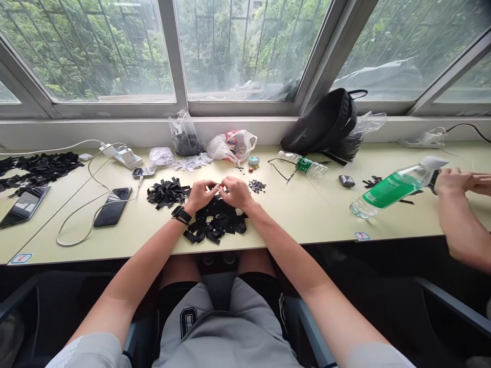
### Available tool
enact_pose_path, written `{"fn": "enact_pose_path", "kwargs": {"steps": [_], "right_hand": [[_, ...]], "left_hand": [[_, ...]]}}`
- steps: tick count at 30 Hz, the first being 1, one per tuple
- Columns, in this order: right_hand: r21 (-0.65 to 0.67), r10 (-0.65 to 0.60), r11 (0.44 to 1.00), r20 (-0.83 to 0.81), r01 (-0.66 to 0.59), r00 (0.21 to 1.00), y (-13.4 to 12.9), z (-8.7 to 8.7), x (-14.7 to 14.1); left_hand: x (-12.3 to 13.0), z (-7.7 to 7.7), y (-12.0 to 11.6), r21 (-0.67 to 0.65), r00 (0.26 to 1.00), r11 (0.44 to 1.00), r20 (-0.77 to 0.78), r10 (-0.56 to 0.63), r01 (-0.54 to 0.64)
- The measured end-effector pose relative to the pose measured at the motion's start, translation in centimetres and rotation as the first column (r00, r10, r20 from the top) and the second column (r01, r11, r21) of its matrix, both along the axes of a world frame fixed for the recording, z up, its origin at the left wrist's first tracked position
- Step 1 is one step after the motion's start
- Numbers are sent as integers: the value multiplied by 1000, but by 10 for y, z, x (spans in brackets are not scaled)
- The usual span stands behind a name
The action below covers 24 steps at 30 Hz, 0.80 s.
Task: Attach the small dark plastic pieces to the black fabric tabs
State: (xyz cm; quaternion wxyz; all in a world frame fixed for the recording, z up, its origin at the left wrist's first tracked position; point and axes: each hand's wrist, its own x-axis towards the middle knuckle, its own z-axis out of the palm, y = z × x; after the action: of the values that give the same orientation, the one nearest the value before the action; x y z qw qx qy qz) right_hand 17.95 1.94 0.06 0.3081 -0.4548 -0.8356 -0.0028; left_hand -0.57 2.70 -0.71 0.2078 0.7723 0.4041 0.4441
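Observation:
My left hand (201, 196) and my right hand (236, 193) meet above the table (284, 220), fingertips pinched close together. What lies between them is too small to make out. Under and in front of both hands is a loose heap of short black fabric strips (215, 225), some with small light dots. A second pile of black strips (168, 193) lies just left of my left hand. Several small dark round pieces (257, 186) are scattered beyond my right hand.
Behind stand a clear bag (185, 135), a white plastic bag (232, 145) and a black backpack (322, 125). Eyeglasses (286, 171) lie near a fallen bottle (307, 166). A phone (113, 207) with a cable is left; a tilted green-labelled bottle (395, 189) and a co-worker's hands (456, 181) are right.

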Motion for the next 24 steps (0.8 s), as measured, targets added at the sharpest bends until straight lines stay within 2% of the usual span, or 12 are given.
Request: {"fn": "enact_pose_path", "kwargs": {"steps": [7, 11, 15, 24], "right_hand": [[8, 5, 1000, 120, -6, 993, 0, 0, -1], [48, -13, 999, 173, 4, 985, 0, 0, -5], [29, -30, 999, 226, 24, 974, -2, 1, -10], [50, -5, 999, 255, -7, 967, -6, 4, -10]], "left_hand": [[1, -3, 1, -44, 1000, 999, 20, 17, -16], [1, 0, 1, -89, 998, 996, 60, -7, 12], [0, 4, 0, -121, 997, 993, 73, 1, 8], [-1, -1, 0, -166, 987, 983, 153, -54, 79]]}}
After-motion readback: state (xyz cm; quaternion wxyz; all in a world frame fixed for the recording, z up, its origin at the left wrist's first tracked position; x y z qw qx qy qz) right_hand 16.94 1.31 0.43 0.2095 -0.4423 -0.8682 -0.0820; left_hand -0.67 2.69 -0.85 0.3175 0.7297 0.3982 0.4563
